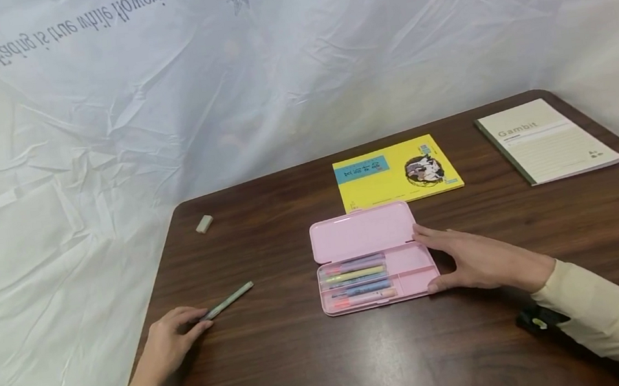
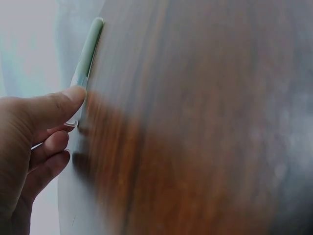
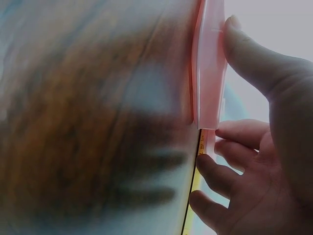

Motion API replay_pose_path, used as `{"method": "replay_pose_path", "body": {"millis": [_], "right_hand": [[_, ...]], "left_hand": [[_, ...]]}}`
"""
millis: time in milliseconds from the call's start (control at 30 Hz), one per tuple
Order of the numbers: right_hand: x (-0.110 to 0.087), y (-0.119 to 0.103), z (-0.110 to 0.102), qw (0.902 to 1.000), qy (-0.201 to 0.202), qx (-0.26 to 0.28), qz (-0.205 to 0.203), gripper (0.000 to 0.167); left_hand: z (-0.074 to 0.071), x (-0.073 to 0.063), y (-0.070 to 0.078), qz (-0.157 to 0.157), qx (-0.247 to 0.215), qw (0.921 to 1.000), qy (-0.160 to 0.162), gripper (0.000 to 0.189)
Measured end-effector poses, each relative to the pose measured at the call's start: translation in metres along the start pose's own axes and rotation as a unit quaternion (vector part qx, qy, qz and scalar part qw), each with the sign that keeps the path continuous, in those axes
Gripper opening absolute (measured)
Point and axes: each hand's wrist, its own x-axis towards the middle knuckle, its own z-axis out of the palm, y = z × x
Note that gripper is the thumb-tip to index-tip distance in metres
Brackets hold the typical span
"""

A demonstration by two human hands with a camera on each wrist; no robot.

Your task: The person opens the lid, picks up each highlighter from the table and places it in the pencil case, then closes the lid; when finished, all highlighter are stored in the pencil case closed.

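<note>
In the head view my left hand [image 1: 166, 346] is at the left of the table, pinching one end of a green pen [image 1: 232, 299] between thumb and fingertips. The left wrist view shows the pen's green end [image 2: 91, 46] pointing away from the thumb, low along the tabletop. A pink pencil case [image 1: 408, 257] lies with its lid [image 1: 363, 230] folded back. Several coloured pens [image 1: 358, 281] lie in its left part. My right hand [image 1: 473, 256] grips the case's right end, thumb at the near corner and fingers by the lid's hinge corner.
Behind the case lies a yellow booklet [image 1: 379, 184]. A cream notebook [image 1: 551, 151] is at the back right of the brown table [image 1: 285, 366]. A small eraser [image 1: 205, 224] sits at the back left. White sheeting [image 1: 101, 129] hangs beyond the table edge.
</note>
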Motion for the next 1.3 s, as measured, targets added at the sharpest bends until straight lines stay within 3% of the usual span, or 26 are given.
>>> {"method": "replay_pose_path", "body": {"millis": [833,1067,1300], "right_hand": [[0.000,0.000,-0.001,1.0000,0.001,-0.009,0.000,0.099],[0.000,0.000,-0.001,1.0000,0.003,-0.009,0.000,0.099],[-0.001,0.000,0.000,1.0000,0.002,-0.007,0.001,0.100]], "left_hand": [[0.001,-0.001,0.004,-0.022,0.003,0.9998,-0.002,0.018],[-0.001,0.005,0.011,0.005,0.002,0.9998,0.021,0.018],[-0.005,0.021,0.035,0.056,-0.022,0.9974,0.040,0.020]]}}
